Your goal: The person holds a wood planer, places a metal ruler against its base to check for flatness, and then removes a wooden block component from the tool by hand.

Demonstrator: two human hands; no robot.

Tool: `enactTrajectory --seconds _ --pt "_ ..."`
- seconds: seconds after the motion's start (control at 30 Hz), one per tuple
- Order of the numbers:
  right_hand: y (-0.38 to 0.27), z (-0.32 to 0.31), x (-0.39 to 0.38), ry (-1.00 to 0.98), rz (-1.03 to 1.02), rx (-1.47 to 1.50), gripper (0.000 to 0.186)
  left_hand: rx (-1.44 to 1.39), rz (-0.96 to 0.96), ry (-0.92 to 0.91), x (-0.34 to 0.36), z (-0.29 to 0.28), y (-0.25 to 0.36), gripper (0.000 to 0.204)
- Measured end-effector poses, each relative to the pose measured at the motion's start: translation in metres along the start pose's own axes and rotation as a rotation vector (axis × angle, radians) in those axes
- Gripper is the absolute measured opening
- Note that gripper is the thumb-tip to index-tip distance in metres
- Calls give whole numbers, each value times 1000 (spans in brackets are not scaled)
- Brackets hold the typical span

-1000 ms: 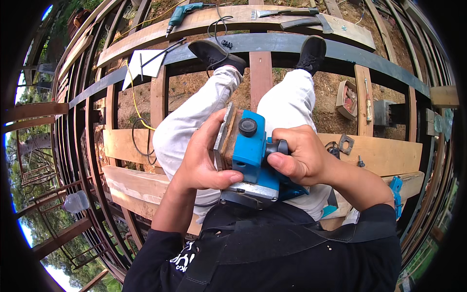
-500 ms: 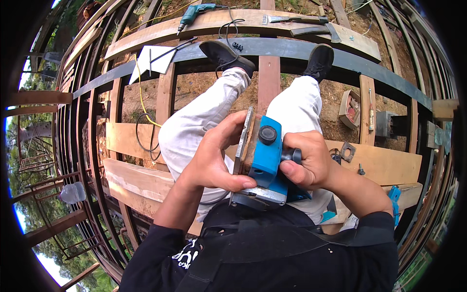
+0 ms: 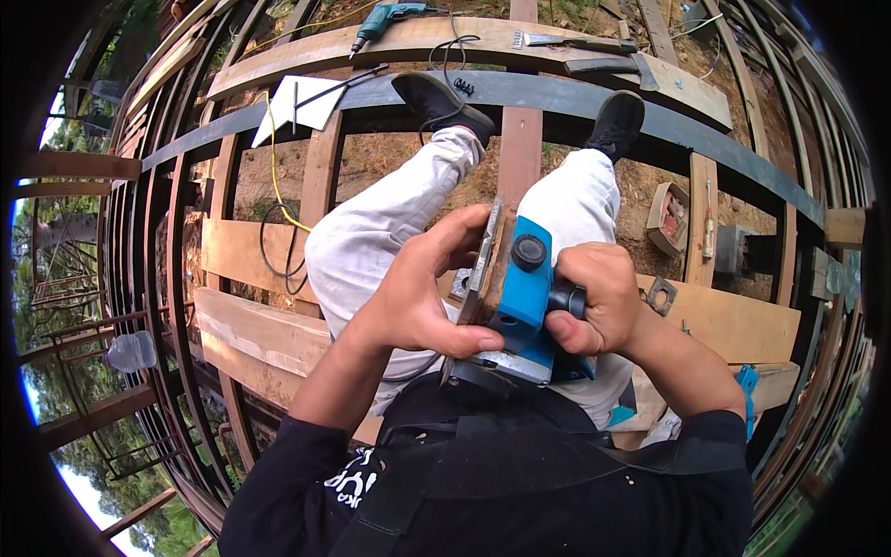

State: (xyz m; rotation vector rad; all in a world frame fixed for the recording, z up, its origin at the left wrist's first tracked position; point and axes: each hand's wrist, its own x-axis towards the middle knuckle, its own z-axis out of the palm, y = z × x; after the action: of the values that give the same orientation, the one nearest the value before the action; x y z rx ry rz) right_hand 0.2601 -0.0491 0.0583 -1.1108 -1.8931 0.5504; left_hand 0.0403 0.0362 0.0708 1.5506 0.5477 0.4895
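Shirt (image 3: 557, 511): white letters (image 3: 351, 485) (partly hidden).

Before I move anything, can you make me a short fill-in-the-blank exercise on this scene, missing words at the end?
The left hand and right hand hold one power tool, its housing coloured ____.
The hatchet lies on a long plank of ____.
In the picture, the drill is to the ____ of the hatchet.

Missing words: blue; wood; left.

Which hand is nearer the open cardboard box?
Right. The right hand grips the blue power tool, lower in view and left of the cardboard box; the left hand, on the tool's other side, is farther left.
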Motion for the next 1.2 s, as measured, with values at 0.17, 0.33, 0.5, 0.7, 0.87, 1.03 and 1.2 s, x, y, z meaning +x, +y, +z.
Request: enactTrajectory --seconds 0.17,0.33,0.5,0.7,0.87,1.03,1.2 --pt "-10 -9 -3 -179 487 418 55 54 12 7 -4 0 -7 106" --pt "9 -12 7 115 -345 -372 55 -14 8 16 4 3 -5 106" --pt "13 -2 -1 71 -156 -114 50 67 13 -4 2 4 -4 105" --pt "-7 -9 -9 -85 384 334 57 91 17 9 0 5 -1 104" --pt "0 -21 3 54 -246 -407 56 -1 -2 9 1 8 -1 104" --pt "9 -10 -3 28 -193 -191 49 43 25 -5 1 9 1 104" --pt "-10 -5 -16 -47 379 394 52 97 41 -11 2 7 -4 104"
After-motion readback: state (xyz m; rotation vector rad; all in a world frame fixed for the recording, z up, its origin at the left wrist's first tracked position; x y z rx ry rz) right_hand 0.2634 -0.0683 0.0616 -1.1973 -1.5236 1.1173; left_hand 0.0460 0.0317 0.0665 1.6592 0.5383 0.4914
